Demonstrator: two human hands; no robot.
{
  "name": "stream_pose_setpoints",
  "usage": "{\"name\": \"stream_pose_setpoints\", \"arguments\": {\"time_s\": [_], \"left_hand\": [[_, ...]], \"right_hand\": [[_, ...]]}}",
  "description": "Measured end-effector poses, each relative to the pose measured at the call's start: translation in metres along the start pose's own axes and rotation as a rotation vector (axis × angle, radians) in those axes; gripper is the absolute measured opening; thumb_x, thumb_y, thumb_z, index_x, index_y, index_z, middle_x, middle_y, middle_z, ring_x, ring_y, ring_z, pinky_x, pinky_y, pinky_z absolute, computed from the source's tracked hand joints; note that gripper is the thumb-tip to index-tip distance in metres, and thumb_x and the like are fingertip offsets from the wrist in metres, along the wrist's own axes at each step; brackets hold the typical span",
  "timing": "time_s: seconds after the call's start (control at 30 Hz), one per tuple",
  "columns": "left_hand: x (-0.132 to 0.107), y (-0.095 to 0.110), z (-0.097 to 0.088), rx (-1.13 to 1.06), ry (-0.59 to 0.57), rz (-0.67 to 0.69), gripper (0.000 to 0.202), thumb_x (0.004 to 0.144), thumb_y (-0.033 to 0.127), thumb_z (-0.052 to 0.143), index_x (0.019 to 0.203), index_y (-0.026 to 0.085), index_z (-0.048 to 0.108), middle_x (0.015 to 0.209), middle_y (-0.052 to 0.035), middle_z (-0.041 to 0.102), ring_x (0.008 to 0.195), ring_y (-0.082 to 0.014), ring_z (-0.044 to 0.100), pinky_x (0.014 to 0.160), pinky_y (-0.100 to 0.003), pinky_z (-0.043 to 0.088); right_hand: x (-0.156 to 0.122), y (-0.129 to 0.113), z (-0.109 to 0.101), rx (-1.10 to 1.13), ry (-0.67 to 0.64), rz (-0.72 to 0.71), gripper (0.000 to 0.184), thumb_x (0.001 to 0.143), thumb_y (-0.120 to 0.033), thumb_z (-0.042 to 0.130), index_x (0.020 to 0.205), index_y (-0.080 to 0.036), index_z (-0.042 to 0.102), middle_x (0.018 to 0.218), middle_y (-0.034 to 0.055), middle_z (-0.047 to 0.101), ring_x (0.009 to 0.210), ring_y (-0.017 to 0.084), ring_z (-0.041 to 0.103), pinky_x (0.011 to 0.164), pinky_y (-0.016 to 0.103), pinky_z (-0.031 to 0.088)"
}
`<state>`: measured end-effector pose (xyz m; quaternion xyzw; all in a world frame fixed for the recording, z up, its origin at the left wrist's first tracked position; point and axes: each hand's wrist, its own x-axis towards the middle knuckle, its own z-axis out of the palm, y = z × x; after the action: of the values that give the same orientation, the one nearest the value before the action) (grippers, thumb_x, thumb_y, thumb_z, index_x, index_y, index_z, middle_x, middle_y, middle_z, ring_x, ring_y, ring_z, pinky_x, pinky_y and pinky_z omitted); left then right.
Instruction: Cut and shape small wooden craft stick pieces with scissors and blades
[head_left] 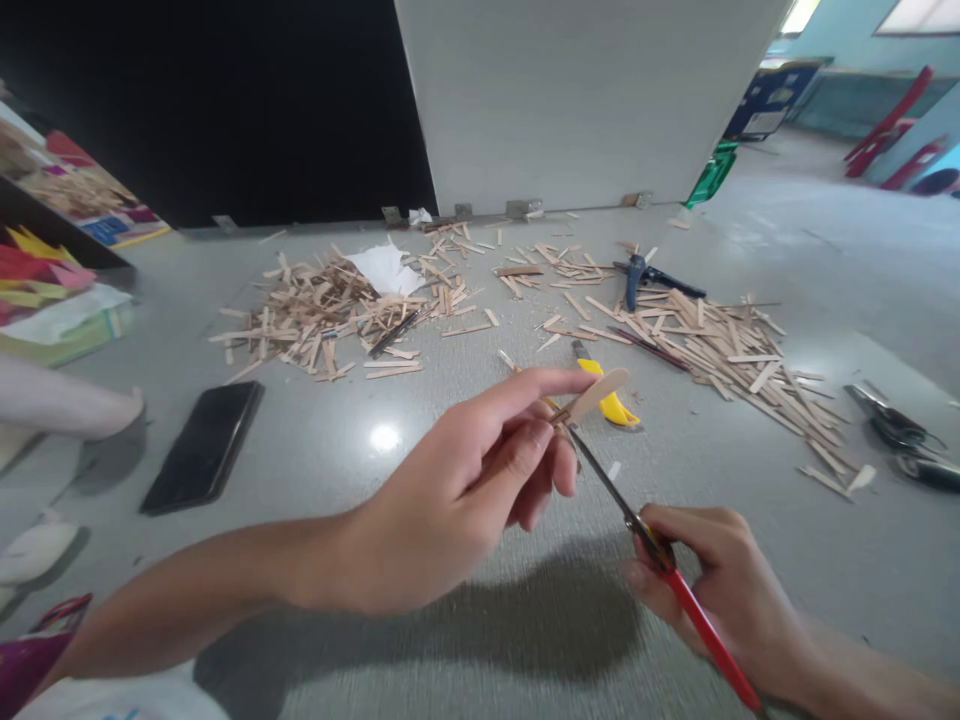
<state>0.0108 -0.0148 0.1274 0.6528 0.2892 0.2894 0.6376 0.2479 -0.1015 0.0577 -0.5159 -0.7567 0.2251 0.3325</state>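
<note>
My left hand (457, 495) pinches a short wooden stick (598, 394) between thumb and forefinger, held above the grey floor. My right hand (712, 585) is closed around the red handle of a thin-bladed craft knife (645, 535). The blade runs up and left, and its tip meets the lower end of the stick. A yellow utility knife (611, 398) lies on the floor just behind the stick.
Heaps of wooden sticks (330, 310) lie at the back left, and more sticks (720, 345) at the right. A black phone (204, 445) lies at left. Blue pliers (645, 275) and dark tools (896, 435) lie to the right. Another person's foot (67, 405) rests at far left.
</note>
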Motion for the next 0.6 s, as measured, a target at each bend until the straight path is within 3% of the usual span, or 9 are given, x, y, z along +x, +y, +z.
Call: {"name": "stream_pose_setpoints", "arguments": {"time_s": [0.6], "left_hand": [[-0.0001, -0.0051, 0.0025, 0.023, -0.025, 0.012, 0.039, 0.113, 0.023, 0.047, 0.149, 0.027, 0.061, 0.085, -0.0014, 0.067, 0.063, -0.0109, 0.057, 0.053, -0.02, 0.046]], "right_hand": [[0.0008, -0.0017, 0.0001, -0.017, 0.027, 0.011, 0.045, 0.095, -0.029, 0.064, 0.058, -0.026, 0.037, 0.051, -0.0094, 0.033, 0.046, 0.01, 0.027, 0.041, 0.023, 0.027]]}}
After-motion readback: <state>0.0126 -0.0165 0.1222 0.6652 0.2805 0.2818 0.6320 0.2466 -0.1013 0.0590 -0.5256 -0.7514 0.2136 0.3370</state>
